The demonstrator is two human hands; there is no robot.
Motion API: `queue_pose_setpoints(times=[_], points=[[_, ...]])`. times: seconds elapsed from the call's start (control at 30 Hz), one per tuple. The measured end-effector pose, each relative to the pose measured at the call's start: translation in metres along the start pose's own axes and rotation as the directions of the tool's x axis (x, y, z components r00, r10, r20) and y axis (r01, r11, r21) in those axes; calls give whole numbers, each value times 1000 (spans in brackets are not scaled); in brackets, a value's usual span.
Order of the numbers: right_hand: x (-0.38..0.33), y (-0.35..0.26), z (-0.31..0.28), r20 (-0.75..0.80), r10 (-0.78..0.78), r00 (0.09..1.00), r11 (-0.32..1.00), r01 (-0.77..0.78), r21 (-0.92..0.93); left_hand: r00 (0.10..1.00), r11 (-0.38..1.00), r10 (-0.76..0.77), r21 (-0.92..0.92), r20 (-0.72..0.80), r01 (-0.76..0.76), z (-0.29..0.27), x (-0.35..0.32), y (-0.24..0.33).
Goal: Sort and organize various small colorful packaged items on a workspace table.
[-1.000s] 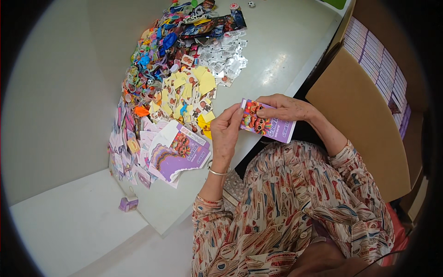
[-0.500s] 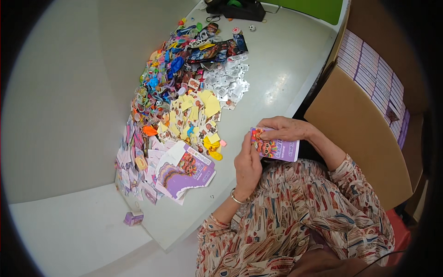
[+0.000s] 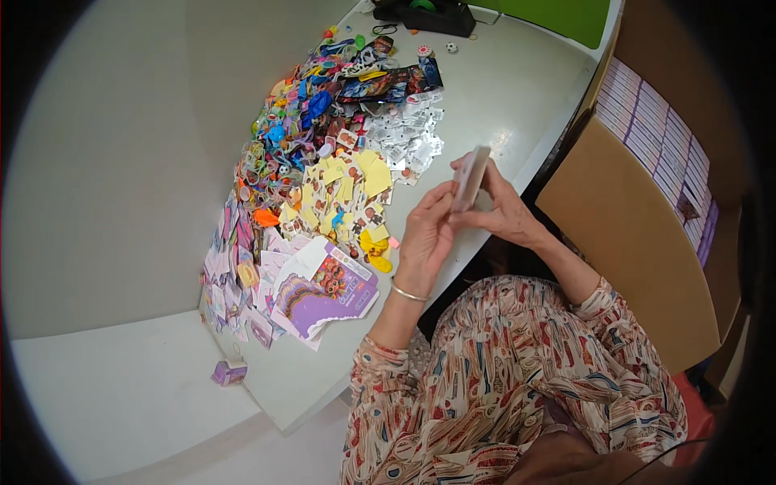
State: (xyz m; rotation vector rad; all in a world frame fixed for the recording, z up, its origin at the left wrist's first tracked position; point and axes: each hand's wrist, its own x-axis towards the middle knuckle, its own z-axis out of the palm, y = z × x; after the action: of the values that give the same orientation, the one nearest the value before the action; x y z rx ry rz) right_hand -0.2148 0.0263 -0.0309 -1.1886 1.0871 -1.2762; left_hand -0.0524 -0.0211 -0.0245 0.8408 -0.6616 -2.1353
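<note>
Between both hands I hold a small flat box (image 3: 471, 182), tilted up so that a narrow side faces the view; its printed front is turned away. My left hand (image 3: 430, 230), with a bangle at the wrist, grips its near left side. My right hand (image 3: 503, 210) closes on its right side, the thumb at the lower end. Left of my hands, on the table, lies a torn purple and white box panel (image 3: 323, 303) with a cartoon print. Behind it is a heap of yellow and white cards (image 3: 347, 194).
Small colourful toys (image 3: 283, 137) pile along the wall, with silver packets (image 3: 408, 133) beside them. A black tape dispenser (image 3: 424, 16) stands at the table's far end. At right, a large carton (image 3: 630, 218) holds rows of small boxes (image 3: 659, 129). A purple box (image 3: 229, 373) sits beyond the table's left corner.
Both hands have lifted the box up and away from my lap, over the table edge. The box has turned from showing its printed purple face to showing a narrow side.
</note>
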Motion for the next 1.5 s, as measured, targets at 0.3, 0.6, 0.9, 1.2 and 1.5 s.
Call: queue_pose_setpoints(times=[0.3,0.6,0.9,1.2,1.5], points=[[-3,7,0,-72,-20,997,990,10,-139,973,945,153,315,-172,-92,18,-3,-16],[1,2,-26,-184,-21,983,992,-2,-124,924,343,380,921,43,-184,-35,44,29],[5,13,-41,-271,-199,942,766,-23,-643,694,-531,495,814,522,-234,-38,81,30],[7,-18,-36,-209,-73,975,596,-125,-793,828,198,535,927,169,-317,-54,71,64],[20,-14,-23,-125,-98,987,471,-65,-880,958,767,260,628,-118,-131,-49,40,92]])
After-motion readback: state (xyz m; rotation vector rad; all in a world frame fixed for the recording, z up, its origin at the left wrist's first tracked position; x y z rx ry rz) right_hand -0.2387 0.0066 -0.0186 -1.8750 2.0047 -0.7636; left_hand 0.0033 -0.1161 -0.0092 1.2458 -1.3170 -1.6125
